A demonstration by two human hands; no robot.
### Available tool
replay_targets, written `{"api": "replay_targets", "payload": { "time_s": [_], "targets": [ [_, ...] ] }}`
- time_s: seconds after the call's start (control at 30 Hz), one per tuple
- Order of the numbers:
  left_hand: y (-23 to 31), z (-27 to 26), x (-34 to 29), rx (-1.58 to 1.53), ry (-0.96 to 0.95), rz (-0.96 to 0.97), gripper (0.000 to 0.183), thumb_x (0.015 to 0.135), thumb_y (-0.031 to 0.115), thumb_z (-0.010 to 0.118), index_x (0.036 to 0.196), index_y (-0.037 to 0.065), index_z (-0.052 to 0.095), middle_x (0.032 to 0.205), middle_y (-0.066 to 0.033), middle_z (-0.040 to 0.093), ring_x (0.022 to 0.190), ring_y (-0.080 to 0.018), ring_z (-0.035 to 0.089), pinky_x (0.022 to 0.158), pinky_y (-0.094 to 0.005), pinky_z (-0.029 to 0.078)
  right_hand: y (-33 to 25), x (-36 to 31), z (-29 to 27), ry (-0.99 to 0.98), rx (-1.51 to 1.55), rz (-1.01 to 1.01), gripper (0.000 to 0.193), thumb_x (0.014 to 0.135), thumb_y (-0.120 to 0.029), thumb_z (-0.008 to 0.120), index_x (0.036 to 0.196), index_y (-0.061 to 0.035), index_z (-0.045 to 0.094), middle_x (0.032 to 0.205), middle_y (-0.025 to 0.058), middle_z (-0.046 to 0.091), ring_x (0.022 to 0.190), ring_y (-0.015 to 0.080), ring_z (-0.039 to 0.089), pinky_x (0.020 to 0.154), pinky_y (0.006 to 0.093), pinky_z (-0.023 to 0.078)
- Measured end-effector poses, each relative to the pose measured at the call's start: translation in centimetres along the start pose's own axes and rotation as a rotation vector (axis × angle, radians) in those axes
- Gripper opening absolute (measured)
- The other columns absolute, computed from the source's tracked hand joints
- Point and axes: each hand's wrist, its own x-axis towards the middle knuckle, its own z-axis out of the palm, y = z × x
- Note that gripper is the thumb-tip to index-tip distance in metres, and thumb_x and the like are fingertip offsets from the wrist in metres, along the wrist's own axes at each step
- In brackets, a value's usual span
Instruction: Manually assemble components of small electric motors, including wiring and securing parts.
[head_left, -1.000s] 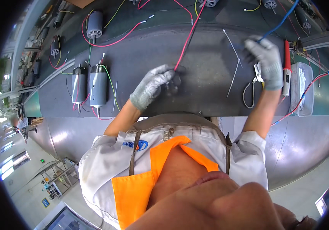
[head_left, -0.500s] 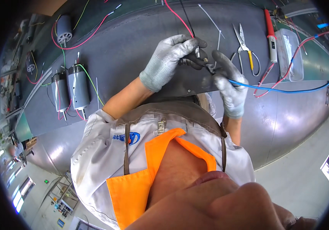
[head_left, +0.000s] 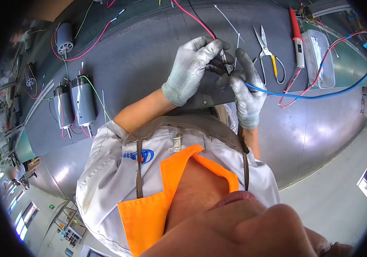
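Grey knit gloves cover both of our hands, which meet above the dark grey work mat (head_left: 149,64). Our left hand (head_left: 190,68) is curled nearly closed, its fingertips pinching the end of a red wire (head_left: 192,18) that runs away toward the far edge of the bench. Our right hand (head_left: 244,92) is also closed, gripping the end of a blue cable (head_left: 320,95) between thumb and forefinger; the cable sweeps out to the right and curves up along the bench edge. The two conductor ends sit together between the fingertips, just above the mat; whether they touch, we cannot tell. Just beyond the right hand lie a pair of scissors (head_left: 268,53) with yellow-lined handles and a red-handled soldering iron (head_left: 297,36), beside a clear plastic tray (head_left: 320,58). Well apart to the left, two cylindrical grey motors (head_left: 75,105) lie side by side with red and green leads attached.
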Motion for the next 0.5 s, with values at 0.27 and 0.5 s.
{"api": "replay_targets", "payload": {
  "time_s": [0.27,0.5],
  "targets": [
    [-2.8,0.4,0.3,-0.178,0.006,0.023,0.029,0.104,0.028,0.056,0.112,0.001,0.065,0.096,-0.0021,0.067,0.085,-0.0084,0.061,0.077,-0.0240,0.050,1.6,0.6,1.6,0.095,-0.050,-0.236,0.054,0.087,0.002,0.066,0.139,0.0084,0.052,0.115,0.0164,0.072,0.090,0.0117,0.067,0.082,0.0270,0.054],
    [-3.7,-1.7,2.0,-0.371,0.012,-0.018,0.023,0.103,0.024,0.055,0.105,0.003,0.065,0.106,-0.0089,0.068,0.096,-0.0173,0.064,0.085,-0.0317,0.050,-0.5,5.0,-5.3,-0.344,-0.519,-0.031,0.070,0.080,-0.012,0.079,0.144,-0.0045,0.051,0.134,0.0123,0.064,0.110,0.0220,0.067,0.097,0.0350,0.051]
  ]
}}
